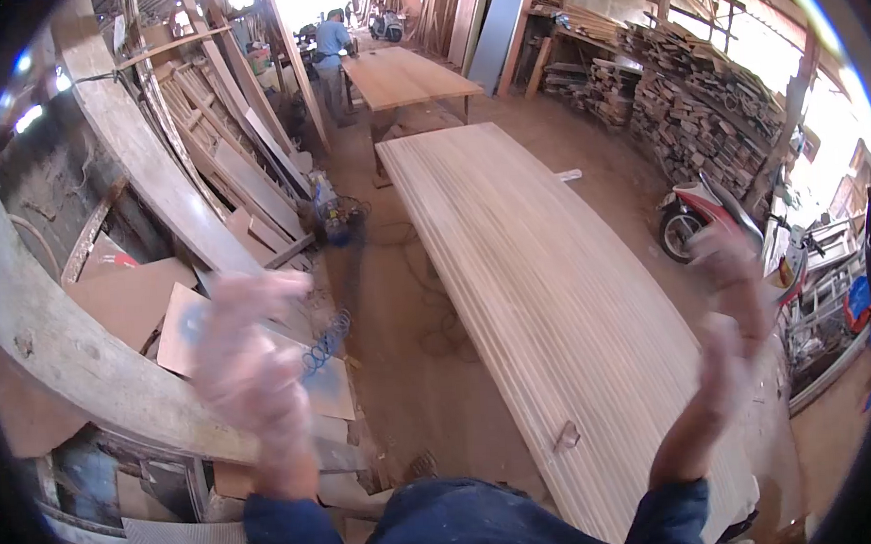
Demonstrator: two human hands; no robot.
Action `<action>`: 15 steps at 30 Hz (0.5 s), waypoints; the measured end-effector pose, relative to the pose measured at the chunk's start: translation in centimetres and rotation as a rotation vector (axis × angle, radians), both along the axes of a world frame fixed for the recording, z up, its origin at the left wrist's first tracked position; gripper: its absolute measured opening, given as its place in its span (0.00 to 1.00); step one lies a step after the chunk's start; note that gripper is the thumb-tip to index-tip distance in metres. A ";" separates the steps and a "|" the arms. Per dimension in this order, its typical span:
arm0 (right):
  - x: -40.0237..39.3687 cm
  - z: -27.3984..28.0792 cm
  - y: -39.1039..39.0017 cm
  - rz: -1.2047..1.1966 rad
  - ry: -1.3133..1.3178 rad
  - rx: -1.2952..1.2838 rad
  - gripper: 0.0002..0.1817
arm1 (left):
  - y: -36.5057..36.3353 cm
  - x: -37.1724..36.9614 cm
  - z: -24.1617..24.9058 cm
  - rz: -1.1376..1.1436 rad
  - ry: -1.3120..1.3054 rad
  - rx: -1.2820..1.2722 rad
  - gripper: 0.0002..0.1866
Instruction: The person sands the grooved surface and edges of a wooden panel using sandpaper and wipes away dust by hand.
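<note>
Both of my hands are raised and blurred by motion. My left hand [253, 363] is in the air at the left, in front of leaning boards; its fingers are smeared and nothing can be made out in it. My right hand [734, 308] is up at the right, above the far edge of a long wooden panel [551, 257], its fingers also smeared. The panel has lengthwise grooves and stretches from the bottom right toward the middle. A small brownish piece [566, 435] lies on the panel near its close end.
A second wooden table [408, 76] stands beyond, with a person [332, 58] in blue beside it. Stacked wood [700, 105] and a red motorbike [710, 211] are at the right. Planks [139, 159] lean at the left, near a blue coiled hose [328, 343].
</note>
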State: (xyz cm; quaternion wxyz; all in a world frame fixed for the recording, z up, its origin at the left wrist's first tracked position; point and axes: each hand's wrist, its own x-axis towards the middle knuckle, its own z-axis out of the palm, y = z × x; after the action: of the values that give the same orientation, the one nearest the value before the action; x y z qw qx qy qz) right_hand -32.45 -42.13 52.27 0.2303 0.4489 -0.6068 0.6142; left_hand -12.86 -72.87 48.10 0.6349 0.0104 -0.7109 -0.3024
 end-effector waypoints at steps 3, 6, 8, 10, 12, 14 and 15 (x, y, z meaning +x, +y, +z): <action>-6.6 -17.7 1.4 -0.082 -0.655 0.290 0.16 | 0.4 -1.2 -5.8 -0.242 -0.443 0.512 0.16; -8.0 -41.6 5.2 -0.330 -0.902 0.808 0.33 | 0.7 -1.1 -9.0 -0.236 -0.546 0.525 0.14; -4.9 -47.5 8.4 -0.501 -0.758 0.938 0.32 | -0.3 -1.0 -6.5 -0.149 -0.360 0.322 0.15; -2.7 -49.1 9.9 -0.671 -0.836 0.952 0.31 | -0.4 -1.5 -3.6 -0.069 -0.186 0.104 0.15; -0.6 -49.6 11.8 -0.771 -0.817 0.894 0.30 | 0.3 -2.1 -1.9 -0.060 -0.101 -0.044 0.15; 0.0 -50.3 13.5 -0.814 -0.806 0.886 0.29 | 1.4 -2.5 -1.0 -0.057 -0.057 -0.148 0.15; -0.4 -51.6 14.3 -0.832 -0.808 0.856 0.28 | 2.0 -2.7 -0.7 -0.057 -0.050 -0.185 0.15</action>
State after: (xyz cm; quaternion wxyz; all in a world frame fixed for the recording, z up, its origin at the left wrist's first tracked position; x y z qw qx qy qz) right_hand -32.85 -27.82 0.70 0.0066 -0.0309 -0.9528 0.3020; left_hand -15.56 -70.92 47.45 0.6064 -0.0611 -0.7512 -0.2533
